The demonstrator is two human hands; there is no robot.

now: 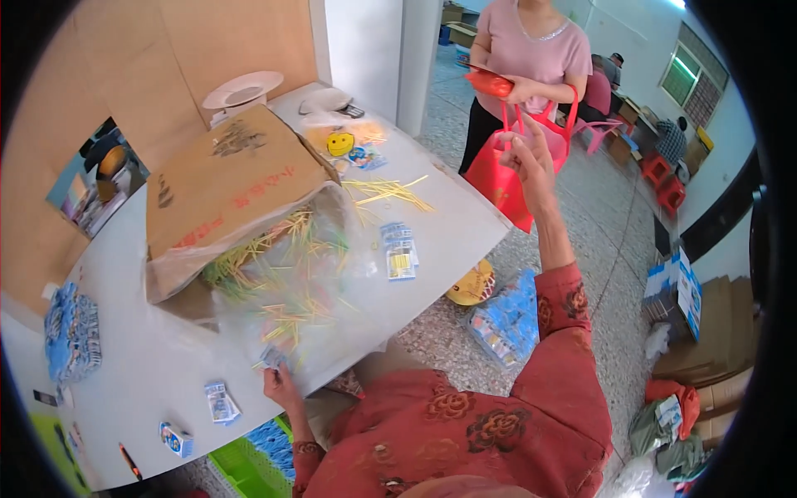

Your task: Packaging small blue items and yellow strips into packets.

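My left hand [283, 387] is at the table's near edge, its fingers closed on a small blue-and-white packet [272, 357]. Beside it, thin yellow and green sticks [286, 319] spill over clear plastic sheeting from an opened cardboard box [241, 178]. Raised at the right, my right hand [531, 162] has its fingers apart, some bent, and nothing visible in them. Behind it, a person in a pink top [531, 41] carries a red bag [502, 178] and a small red item. More small blue packets [399, 249] lie on the table, with loose yellow sticks [390, 194] farther back.
The white table [124, 349] also bears a bundle of blue packets [73, 332] and a pen [130, 461]. A green basket [249, 465] stands below its near edge. On the floor are a blue plastic-wrapped bundle [508, 319] and a round yellow item [473, 284]. Cardboard [722, 324] leans at the right.
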